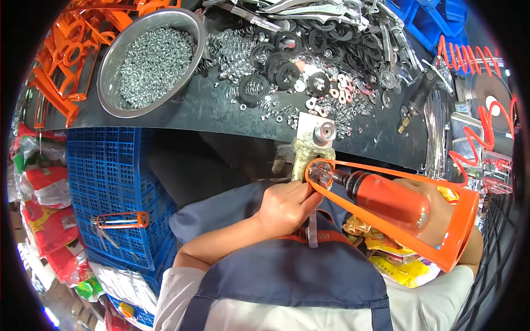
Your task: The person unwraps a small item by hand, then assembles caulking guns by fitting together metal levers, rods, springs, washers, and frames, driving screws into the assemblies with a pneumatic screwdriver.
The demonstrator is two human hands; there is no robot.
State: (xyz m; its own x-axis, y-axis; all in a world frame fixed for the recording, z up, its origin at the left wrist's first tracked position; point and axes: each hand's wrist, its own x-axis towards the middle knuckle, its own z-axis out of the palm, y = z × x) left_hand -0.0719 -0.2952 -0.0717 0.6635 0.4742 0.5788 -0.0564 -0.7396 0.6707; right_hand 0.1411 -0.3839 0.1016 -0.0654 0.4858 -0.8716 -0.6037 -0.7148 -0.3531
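My left hand (287, 207) is closed, its fingers pinching the round end of an orange caulking gun frame (395, 234). That end sits against a small metal fixture (307, 157) at the bench edge. The frame's long rails slant to the lower right, toward its wide end. Between the rails lies a red power screwdriver (386, 199), its black nose pointing at the round end. My right hand (436, 207) is wrapped round the screwdriver's body, partly hidden by it and by the frame. Small metal parts inside the round end are too unclear to name.
A steel bowl of small screws (157, 69) stands at the bench's left, beside orange frames (77, 49). Black rubber rings (287, 74), washers and springs cover the far middle. A red coiled hose (486, 129) hangs at right. Blue crates (107, 193) stand at left.
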